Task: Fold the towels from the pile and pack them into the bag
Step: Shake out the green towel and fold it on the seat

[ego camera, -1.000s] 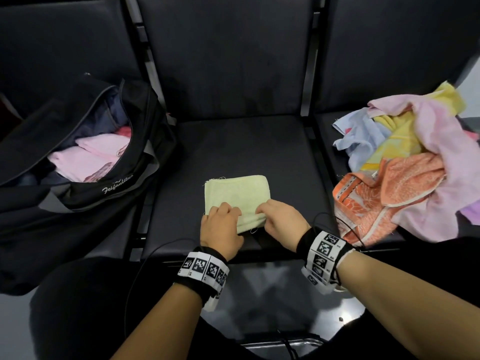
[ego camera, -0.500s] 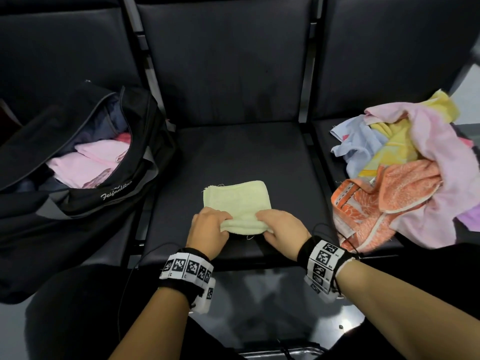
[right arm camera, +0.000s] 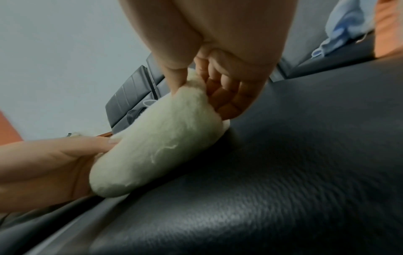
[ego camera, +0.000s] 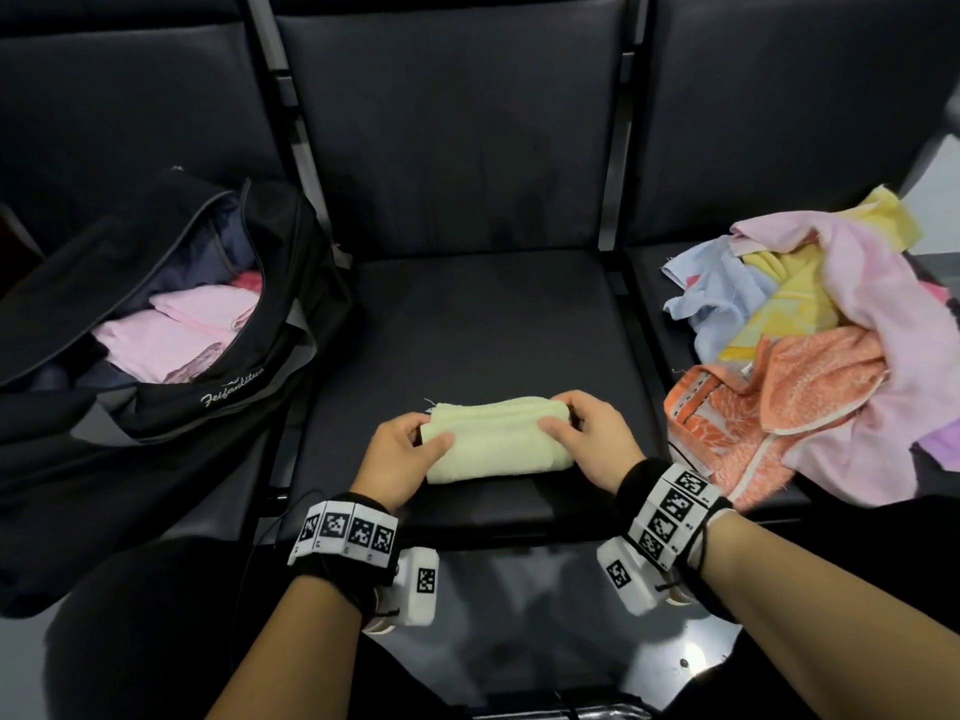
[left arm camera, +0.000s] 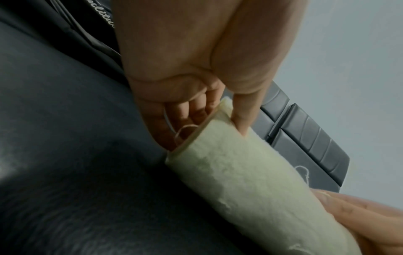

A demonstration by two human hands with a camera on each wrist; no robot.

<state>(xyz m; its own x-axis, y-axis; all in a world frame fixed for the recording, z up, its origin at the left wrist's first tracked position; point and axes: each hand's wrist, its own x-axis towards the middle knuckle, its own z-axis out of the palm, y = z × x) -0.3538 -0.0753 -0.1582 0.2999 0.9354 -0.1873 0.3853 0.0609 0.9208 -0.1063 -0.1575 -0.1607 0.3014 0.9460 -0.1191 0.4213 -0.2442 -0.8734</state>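
A pale yellow towel [ego camera: 498,439], folded into a narrow thick band, lies near the front edge of the middle seat [ego camera: 483,324]. My left hand [ego camera: 400,454] grips its left end, thumb on top and fingers beneath [left arm camera: 189,110]. My right hand [ego camera: 587,439] grips its right end the same way [right arm camera: 220,82]. In both wrist views the towel [left arm camera: 250,189] [right arm camera: 157,143] is lifted a little off the seat. The open black bag [ego camera: 171,356] sits on the left seat with pink folded towels [ego camera: 171,330] inside. The loose towel pile [ego camera: 810,345] lies on the right seat.
Dark padded seat backs [ego camera: 457,127] rise behind all three seats. Metal frame gaps run between the seats. My legs in dark clothing are below the seat's front edge. The far half of the middle seat is bare.
The near edge of the yellow towel was lifted and folded over away from me, turning the square into a narrow band. Both hands moved from the near edge to its two ends.
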